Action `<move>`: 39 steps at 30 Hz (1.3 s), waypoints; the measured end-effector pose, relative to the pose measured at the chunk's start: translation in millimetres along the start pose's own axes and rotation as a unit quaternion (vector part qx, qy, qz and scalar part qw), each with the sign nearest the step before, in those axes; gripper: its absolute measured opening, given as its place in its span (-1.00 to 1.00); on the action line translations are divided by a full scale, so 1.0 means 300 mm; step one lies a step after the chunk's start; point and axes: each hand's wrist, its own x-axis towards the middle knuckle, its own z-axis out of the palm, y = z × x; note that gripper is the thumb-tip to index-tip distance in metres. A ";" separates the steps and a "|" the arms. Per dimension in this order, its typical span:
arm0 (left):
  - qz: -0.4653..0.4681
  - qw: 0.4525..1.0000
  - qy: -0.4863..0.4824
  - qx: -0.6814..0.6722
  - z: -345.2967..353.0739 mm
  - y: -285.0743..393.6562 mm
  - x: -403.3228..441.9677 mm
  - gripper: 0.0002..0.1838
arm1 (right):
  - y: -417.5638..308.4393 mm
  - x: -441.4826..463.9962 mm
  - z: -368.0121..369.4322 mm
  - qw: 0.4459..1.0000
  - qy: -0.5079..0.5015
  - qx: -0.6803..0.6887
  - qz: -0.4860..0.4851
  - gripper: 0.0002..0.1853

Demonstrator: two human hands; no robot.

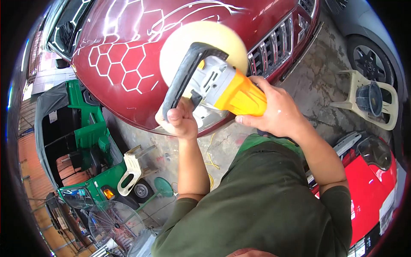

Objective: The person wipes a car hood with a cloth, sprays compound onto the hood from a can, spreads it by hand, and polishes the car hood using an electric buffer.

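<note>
A yellow and grey polishing machine (239,92) is held in both hands over the front of a dark red car (128,25). My left hand (180,118) is closed round the lower end of its black D-shaped handle. The yellow body is gripped by my right hand (276,109), thumb on the near side. A round, pale yellow pad (205,34) sits at the machine's head, partly behind the handle, above the hood's front edge near the chrome grille (272,49). Whether the pad touches the paint I cannot tell. White hexagonal light reflections show on the hood.
A green three-wheeler (92,132), a beige chair (130,171) and a wire-caged fan (115,225) stand at the left. At the right are another beige chair (387,118) holding a dark bucket (369,99), a grey car (364,19) and a bright red vehicle (372,192). A yellow cord (209,158) lies on the floor.
</note>
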 end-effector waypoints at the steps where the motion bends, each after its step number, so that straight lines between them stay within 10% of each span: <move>1: 0.005 1.000 -0.006 -0.002 0.038 -0.003 0.020 -0.21 | 0.009 0.012 -0.024 1.000 0.009 0.005 -0.005 -0.09; 15: -0.080 0.985 -0.101 0.111 0.414 0.008 0.241 -0.53 | 0.164 0.125 -0.251 0.993 0.033 0.114 -0.014 -0.15; 39: -0.066 0.978 -0.076 0.184 0.278 0.103 0.433 -0.52 | 0.003 0.243 -0.125 0.980 0.015 0.184 -0.074 -0.15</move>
